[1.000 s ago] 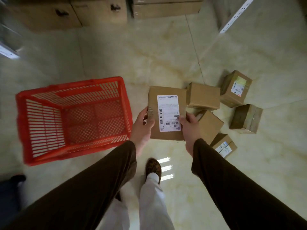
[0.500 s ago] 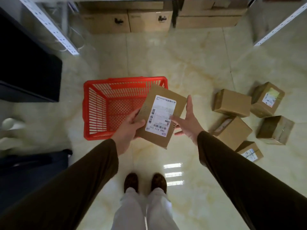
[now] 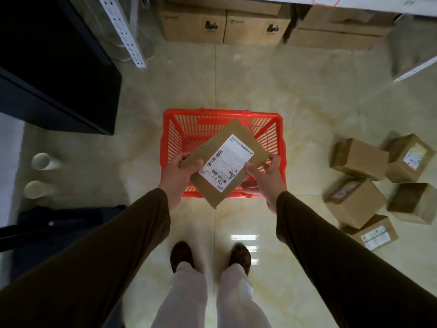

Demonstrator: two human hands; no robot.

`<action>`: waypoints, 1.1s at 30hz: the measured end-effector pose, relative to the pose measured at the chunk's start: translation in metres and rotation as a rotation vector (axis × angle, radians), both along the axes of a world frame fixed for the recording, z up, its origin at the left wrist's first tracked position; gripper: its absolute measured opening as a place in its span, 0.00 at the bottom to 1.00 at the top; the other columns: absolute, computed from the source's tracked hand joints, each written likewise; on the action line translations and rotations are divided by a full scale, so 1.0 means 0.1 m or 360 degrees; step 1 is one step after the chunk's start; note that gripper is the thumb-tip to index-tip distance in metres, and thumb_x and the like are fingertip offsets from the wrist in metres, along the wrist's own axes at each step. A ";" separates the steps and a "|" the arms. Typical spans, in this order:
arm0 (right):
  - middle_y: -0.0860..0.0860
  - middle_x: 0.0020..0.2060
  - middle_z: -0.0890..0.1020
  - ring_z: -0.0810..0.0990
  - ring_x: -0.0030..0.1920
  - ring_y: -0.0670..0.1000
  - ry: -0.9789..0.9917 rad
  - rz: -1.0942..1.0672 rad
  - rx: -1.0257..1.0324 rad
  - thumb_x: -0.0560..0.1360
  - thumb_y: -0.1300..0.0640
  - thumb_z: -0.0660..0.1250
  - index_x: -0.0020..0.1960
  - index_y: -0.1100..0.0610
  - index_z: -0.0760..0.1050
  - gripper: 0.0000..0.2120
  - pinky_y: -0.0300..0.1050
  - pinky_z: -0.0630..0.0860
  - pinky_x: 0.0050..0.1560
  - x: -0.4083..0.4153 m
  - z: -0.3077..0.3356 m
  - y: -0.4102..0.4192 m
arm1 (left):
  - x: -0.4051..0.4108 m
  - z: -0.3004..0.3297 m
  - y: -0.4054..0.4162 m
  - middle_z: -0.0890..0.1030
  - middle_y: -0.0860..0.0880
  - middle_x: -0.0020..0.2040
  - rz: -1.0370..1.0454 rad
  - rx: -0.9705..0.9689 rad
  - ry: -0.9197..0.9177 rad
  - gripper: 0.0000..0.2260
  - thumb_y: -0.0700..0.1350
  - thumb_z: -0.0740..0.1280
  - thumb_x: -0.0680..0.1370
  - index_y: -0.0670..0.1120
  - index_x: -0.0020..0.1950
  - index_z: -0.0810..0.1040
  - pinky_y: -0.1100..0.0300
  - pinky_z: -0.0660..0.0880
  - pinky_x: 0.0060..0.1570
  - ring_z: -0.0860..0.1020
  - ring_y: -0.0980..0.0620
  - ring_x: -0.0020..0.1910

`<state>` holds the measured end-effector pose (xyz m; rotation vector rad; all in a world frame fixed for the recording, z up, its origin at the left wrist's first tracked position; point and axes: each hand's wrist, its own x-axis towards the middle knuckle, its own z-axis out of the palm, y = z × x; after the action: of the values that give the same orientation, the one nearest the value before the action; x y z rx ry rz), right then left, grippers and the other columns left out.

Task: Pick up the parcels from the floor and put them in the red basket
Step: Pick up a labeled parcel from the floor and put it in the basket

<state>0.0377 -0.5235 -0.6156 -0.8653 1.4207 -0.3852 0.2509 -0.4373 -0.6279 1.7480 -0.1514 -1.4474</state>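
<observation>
One flat parcel [image 3: 223, 163], label side up, was in hand at the time of inspection, held tilted above the red basket [image 3: 170, 138]; none had yet been placed inside, as far as the visible mesh floor and walls showed (the parcel itself hid part of the interior). The left hand [image 3: 178, 172] gripped the parcel's left edge with thumb on top, and the right hand [image 3: 266, 175] pinched its right edge, fingers curled beneath. Five further parcels [image 3: 357, 157] lay clustered on the tiled floor [image 3: 295, 95] to the right, well apart from the basket, some touching one another. In my judgement the task stood at an early stage: the first parcel was over the basket but not released, and the whole cluster remained to be collected
</observation>
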 end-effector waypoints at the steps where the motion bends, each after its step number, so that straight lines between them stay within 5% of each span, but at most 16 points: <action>1: 0.50 0.50 0.84 0.89 0.39 0.56 0.0006 0.0004 0.0011 0.80 0.60 0.68 0.66 0.50 0.61 0.22 0.48 0.84 0.35 0.05 -0.05 0.00 | 0.06 -0.04 -0.01 0.86 0.48 0.57 0.0001 0.0008 0.0007 0.13 0.43 0.74 0.77 0.49 0.60 0.79 0.42 0.80 0.59 0.85 0.44 0.56; 6: 0.58 0.52 0.84 0.88 0.40 0.57 -0.0010 -0.0077 0.0119 0.80 0.59 0.70 0.67 0.54 0.61 0.22 0.46 0.85 0.38 0.26 -0.33 -0.07 | 0.28 -0.28 -0.08 0.82 0.50 0.59 0.0047 0.0082 -0.0089 0.22 0.47 0.77 0.75 0.50 0.64 0.71 0.46 0.79 0.57 0.82 0.46 0.58; 13: 0.57 0.60 0.83 0.83 0.58 0.59 0.0115 -0.0131 0.0168 0.79 0.50 0.71 0.66 0.58 0.69 0.21 0.59 0.79 0.61 0.40 -0.79 -0.21 | 0.50 -0.67 -0.35 0.81 0.49 0.60 0.0083 0.0042 -0.0088 0.24 0.46 0.77 0.75 0.50 0.65 0.68 0.44 0.80 0.59 0.83 0.46 0.56; 18: 0.59 0.58 0.83 0.84 0.57 0.61 0.0212 -0.0088 0.0111 0.78 0.48 0.72 0.63 0.59 0.72 0.20 0.64 0.80 0.60 0.41 -1.03 -0.19 | 0.60 -0.93 -0.48 0.83 0.50 0.63 -0.0127 -0.0033 0.0152 0.30 0.44 0.74 0.78 0.59 0.76 0.67 0.45 0.83 0.52 0.86 0.45 0.54; 21: 0.55 0.64 0.81 0.84 0.59 0.55 0.0085 -0.0080 0.0042 0.76 0.55 0.74 0.75 0.55 0.62 0.33 0.57 0.83 0.57 0.45 -1.14 -0.21 | 0.69 -1.04 -0.56 0.85 0.51 0.62 -0.0420 -0.0039 0.0159 0.34 0.43 0.72 0.79 0.66 0.79 0.63 0.45 0.82 0.55 0.85 0.45 0.57; 24: 0.53 0.70 0.78 0.80 0.66 0.57 0.0059 0.0010 -0.0038 0.75 0.56 0.76 0.82 0.43 0.43 0.51 0.69 0.77 0.61 0.50 -1.23 -0.27 | 0.80 -1.15 -0.67 0.85 0.54 0.61 -0.0617 -0.0032 0.0135 0.37 0.42 0.72 0.79 0.69 0.79 0.58 0.51 0.83 0.50 0.85 0.48 0.56; 26: 0.51 0.69 0.78 0.81 0.64 0.57 0.0040 0.0098 -0.0036 0.75 0.56 0.76 0.82 0.38 0.38 0.54 0.69 0.80 0.55 0.51 -1.29 -0.33 | 0.87 -1.21 -0.76 0.85 0.55 0.60 -0.0706 -0.0049 0.0145 0.38 0.41 0.71 0.79 0.70 0.79 0.58 0.55 0.83 0.48 0.86 0.50 0.55; 29: 0.46 0.62 0.80 0.84 0.56 0.55 0.0050 0.0165 0.0041 0.76 0.52 0.75 0.80 0.43 0.53 0.42 0.53 0.85 0.38 0.53 -1.36 -0.44 | 0.93 -1.32 -0.88 0.86 0.57 0.58 -0.0753 -0.0097 0.0148 0.36 0.41 0.71 0.80 0.68 0.78 0.60 0.58 0.83 0.47 0.86 0.53 0.54; 33: 0.57 0.61 0.81 0.85 0.53 0.57 0.0074 0.0074 0.0143 0.78 0.52 0.72 0.66 0.51 0.65 0.21 0.47 0.85 0.36 0.57 -1.53 -0.44 | 0.93 -1.50 -0.92 0.86 0.56 0.58 -0.0635 -0.0167 -0.0010 0.24 0.42 0.71 0.79 0.64 0.71 0.74 0.55 0.82 0.53 0.85 0.53 0.55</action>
<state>0.0950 -0.5675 -0.7683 -0.8372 1.4470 -0.2655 0.3437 -0.5292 -0.7776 1.6993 -0.5971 -1.6796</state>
